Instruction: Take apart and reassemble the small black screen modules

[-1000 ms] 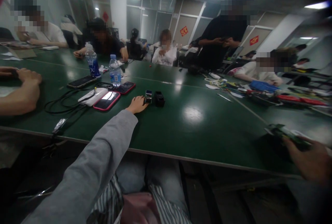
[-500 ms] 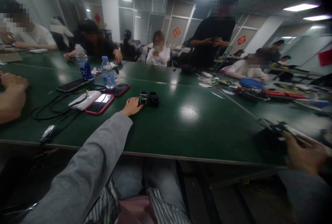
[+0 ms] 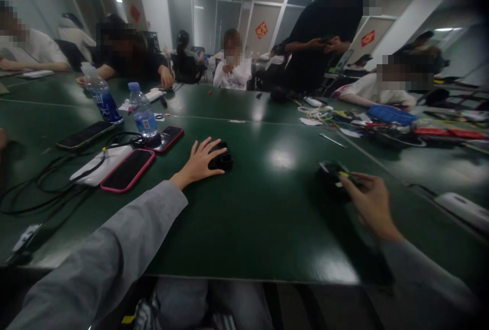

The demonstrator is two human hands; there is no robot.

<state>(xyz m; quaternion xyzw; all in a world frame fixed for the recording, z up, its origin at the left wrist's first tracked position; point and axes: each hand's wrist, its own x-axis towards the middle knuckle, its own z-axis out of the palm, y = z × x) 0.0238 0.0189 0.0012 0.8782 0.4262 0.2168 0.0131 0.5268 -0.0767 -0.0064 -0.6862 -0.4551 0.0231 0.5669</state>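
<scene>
Green laminate is gleaming all along this long table [image 3: 267, 228], catching the ceiling lights. The person wearing the camera is stretching the left hand [image 3: 198, 161] far forward, grey sleeve [image 3: 126, 248] drawn out behind it. That hand is lying open and palm down, fingers fanned, its thumb side touching a small black block [image 3: 224, 161]. The block is sitting on the table just to the right of that hand, roughly in the middle of the person's front. It is looking squat, and I cannot tell which way its longer side is running.

The right hand [image 3: 370, 205] is hovering low on the right, well apart from the block. Its fingers are pinching a dark gadget [image 3: 331, 176] with a yellow-green fleck on it; blur is hiding whether the gadget is touching the table. So the left hand is by far the nearer one to the block, and the gadget is lying off to the block's right with bare green between them.

Left of the left hand, a pink-cased phone [image 3: 128, 169] is lying face up beside a white pack [image 3: 95, 166], with black cords [image 3: 46, 182] trailing off. Two bottles [image 3: 143, 112] are standing behind. Other people [image 3: 233, 67] are sitting round the far side, and one in black is standing.
</scene>
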